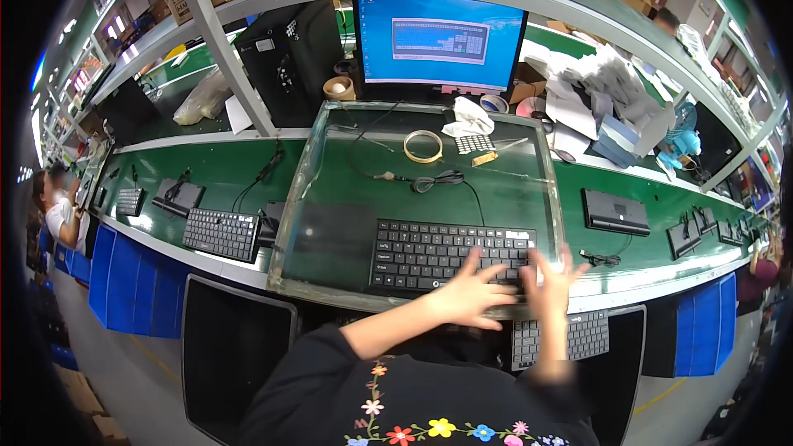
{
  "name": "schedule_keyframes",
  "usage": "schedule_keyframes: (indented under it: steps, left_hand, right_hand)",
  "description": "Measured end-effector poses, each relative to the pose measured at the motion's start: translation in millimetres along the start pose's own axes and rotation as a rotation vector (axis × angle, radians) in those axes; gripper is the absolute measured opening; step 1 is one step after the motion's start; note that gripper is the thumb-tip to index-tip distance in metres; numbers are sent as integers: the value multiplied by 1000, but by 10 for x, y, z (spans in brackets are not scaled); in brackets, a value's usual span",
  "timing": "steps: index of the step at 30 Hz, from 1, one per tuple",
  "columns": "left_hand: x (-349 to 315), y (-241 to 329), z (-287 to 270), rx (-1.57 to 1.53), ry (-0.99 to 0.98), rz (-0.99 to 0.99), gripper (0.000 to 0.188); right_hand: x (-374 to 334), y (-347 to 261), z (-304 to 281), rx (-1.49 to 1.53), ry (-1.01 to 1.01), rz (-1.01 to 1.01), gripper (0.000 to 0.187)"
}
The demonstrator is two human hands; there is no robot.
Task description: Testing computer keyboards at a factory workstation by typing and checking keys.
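A black keyboard [413, 252] lies on the framed glass-topped board [322, 165] in front of me. Over its right half is my left hand [469, 293], fingers spread, holding nothing. My right hand [552, 281] is at the keyboard's right end, its fingers apart and holding nothing. Whether any fingertip presses a key cannot be made out. The keyboard's coiled cable [438, 182] rests on the board behind it. On the monitor [442, 45] at the back, a keyboard layout window shows. Below my right hand, a second keyboard [586, 334] sits at the bench's front edge, partly hidden by my forearm.
Another keyboard [221, 234] lies to the left, and one turned face down [615, 211] to the right. A tape roll [423, 147] and white cloth [469, 118] are on the board. A black computer tower [289, 58] stands at back left. Blue bins [136, 285] flank the bench.
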State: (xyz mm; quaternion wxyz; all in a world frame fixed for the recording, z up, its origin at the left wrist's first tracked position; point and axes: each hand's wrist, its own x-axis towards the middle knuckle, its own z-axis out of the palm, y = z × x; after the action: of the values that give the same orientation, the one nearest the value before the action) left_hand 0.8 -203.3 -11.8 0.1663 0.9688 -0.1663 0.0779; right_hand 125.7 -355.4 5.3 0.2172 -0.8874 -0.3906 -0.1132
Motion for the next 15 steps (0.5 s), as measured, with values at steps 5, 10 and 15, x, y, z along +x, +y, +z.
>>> schedule_keyframes:
  steps: [5,10,15]
  left_hand:
    - [-1417,-147,-720,51,118,-478,41]
    - [-1835,-498,-1128,32,116,-903,35]
    - [-1063,-1530,-802,-5,415,-759,39]
  right_hand:
    - [-28,-397,141,310,-257,-169,40]
    - [-48,115,-161,-94,-77,246,29]
    - [-250,-101,65,277,-140,-216,32]
